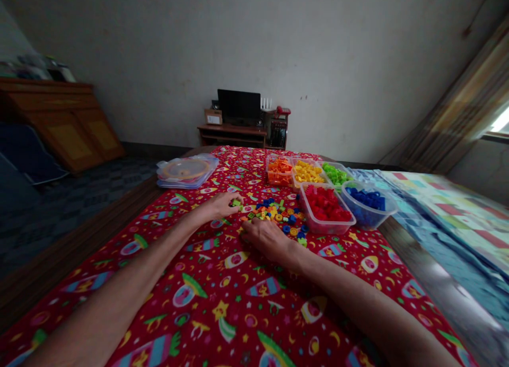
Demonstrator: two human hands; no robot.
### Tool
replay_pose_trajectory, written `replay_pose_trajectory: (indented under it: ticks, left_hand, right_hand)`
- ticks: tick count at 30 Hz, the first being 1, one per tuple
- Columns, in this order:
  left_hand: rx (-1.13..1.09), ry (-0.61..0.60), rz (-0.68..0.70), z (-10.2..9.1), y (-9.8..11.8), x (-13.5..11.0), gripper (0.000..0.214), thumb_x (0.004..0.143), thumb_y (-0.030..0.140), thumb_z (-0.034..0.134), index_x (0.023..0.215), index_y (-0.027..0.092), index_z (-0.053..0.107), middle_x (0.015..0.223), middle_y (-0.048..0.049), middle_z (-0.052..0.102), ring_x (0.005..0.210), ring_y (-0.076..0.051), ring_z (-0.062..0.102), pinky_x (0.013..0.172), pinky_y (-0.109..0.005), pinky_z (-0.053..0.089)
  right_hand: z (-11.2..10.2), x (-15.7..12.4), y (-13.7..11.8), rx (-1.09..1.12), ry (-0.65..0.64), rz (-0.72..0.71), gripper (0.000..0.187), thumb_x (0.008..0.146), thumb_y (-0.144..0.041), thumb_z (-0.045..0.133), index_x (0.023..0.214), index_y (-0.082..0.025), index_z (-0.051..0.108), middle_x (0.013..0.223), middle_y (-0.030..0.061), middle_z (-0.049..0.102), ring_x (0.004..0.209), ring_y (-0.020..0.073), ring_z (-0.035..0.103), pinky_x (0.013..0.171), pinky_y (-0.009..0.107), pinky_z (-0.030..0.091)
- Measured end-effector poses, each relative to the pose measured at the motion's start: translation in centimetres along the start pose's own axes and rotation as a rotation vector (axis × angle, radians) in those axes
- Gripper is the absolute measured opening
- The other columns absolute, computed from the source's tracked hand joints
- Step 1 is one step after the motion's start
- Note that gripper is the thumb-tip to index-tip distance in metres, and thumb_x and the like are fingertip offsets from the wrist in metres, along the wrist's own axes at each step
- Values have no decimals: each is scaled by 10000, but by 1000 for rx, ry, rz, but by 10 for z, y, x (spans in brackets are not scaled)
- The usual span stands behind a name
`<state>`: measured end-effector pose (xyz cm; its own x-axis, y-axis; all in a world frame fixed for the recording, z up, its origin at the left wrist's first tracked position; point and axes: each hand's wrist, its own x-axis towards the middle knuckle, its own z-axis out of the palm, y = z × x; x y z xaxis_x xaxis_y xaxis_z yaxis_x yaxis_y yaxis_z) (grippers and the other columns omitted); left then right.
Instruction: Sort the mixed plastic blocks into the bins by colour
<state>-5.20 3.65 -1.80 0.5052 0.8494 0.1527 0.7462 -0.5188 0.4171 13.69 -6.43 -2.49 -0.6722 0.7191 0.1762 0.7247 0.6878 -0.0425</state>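
Observation:
Small plastic building blocks in green, orange, yellow and blue lie in a loose pile on the red patterned tablecloth. At the pile's left side, my left hand is closed around green building blocks, which show at the fingertips. My right hand rests low at the near edge of the pile, its fingers curled down and pressed together. Whatever those fingers hold is hidden beneath the hand.
Right of the pile stand clear tubs of sorted pieces: red, blue, orange, yellow and green. Stacked plastic lids lie at the table's far left. Beyond the right edge is a bed.

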Motion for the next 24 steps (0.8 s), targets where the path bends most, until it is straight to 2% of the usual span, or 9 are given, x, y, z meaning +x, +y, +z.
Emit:
replay_pose_trajectory:
  ticks: [3,8,12,15,17,20,22,24]
  left_hand:
    - [-22,36,-38,7,-9,2,343,659,372,518,908,170,639,905,-50,683,800,-208,617,749,-294,481]
    - [-71,25,-46,11,-21,6,349,669,351,537,937,163,661,870,-43,696,780,-207,635,732,-294,498]
    - [-30,110,-15,19,-21,7,317,675,339,587,936,192,689,949,-49,709,877,-229,637,794,-307,489]
    - [1,157,9,22,-14,5,273,702,310,578,923,199,695,945,-49,712,885,-228,637,821,-313,479]
    - [-14,182,-21,21,-9,5,257,716,318,571,905,189,689,911,-48,712,850,-223,640,795,-311,485]
    - [-127,231,-21,13,2,5,280,753,369,553,919,173,666,902,-41,706,824,-207,637,761,-296,495]
    - [-224,249,51,9,14,5,319,793,412,532,964,169,648,924,-41,699,849,-201,635,779,-298,500]
    - [-270,260,181,7,27,4,324,821,435,525,977,176,642,1003,-56,680,941,-212,621,856,-324,488]
  right_hand:
    - [4,-2,2,-1,0,8,191,913,-146,384,1043,-140,524,828,91,635,639,152,524,569,268,332]
    - [-2,-3,7,62,-28,121,186,848,-145,429,1002,-133,533,703,42,598,554,128,450,536,255,302]
    - [-9,-4,11,254,49,67,89,827,-154,491,830,-129,576,681,22,566,596,102,434,576,231,314]
    - [-12,-1,20,480,60,89,145,822,-162,517,695,-135,581,589,-21,516,541,70,393,531,205,280]
    - [-13,4,27,638,75,199,153,817,-190,542,679,-139,584,556,-34,499,521,63,397,502,191,269]
    - [-16,11,35,975,82,454,185,841,-223,523,678,-148,564,525,-39,488,484,66,419,468,177,295]
    - [-18,15,37,1295,113,594,204,879,-244,481,707,-157,545,543,-30,515,479,70,448,460,172,337]
    - [-20,17,36,1599,174,709,228,916,-285,439,745,-163,528,585,-10,551,508,80,500,474,173,394]
